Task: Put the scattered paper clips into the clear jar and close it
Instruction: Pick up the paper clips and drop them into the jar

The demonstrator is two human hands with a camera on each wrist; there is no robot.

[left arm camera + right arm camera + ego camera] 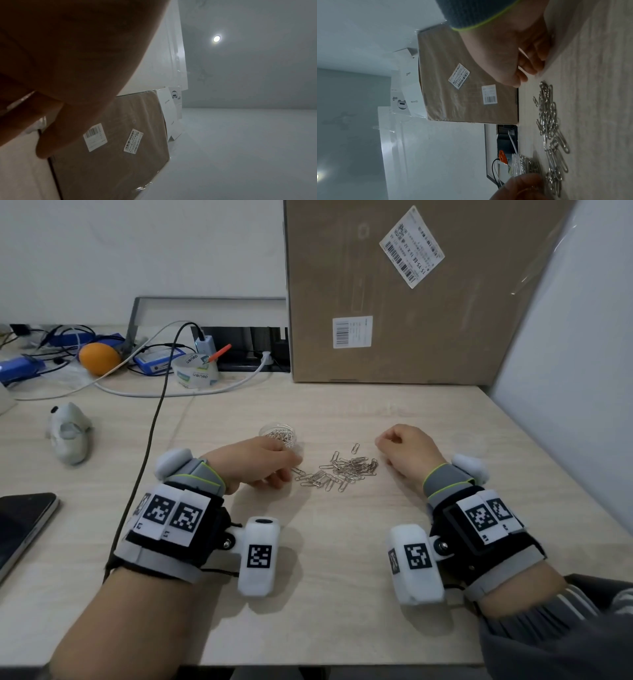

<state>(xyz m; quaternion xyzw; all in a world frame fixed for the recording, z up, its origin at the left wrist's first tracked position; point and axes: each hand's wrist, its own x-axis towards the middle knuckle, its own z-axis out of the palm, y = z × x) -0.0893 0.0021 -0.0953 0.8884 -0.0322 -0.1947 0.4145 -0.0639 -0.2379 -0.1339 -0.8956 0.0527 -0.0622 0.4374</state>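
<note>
A small clear jar (278,433), lidless and partly filled with paper clips, stands on the table; in the right wrist view the jar (521,165) shows side-on. My left hand (263,462) curls its fingers round the jar's near side, and the jar's clear rim (20,100) glints beside the dark palm (77,54). A loose pile of silver paper clips (342,470) lies between my hands; the same paper clips (551,128) stretch along the table. Right of the pile my right hand (406,448) rests on the table in a fist (522,63); nothing shows in it. I see no lid.
A large cardboard box (411,296) stands at the back and a white panel (575,371) at the right. Back left lie cables, a tape roll (195,371) and an orange (99,358). A grey object (70,433) and a phone (24,529) sit at the left.
</note>
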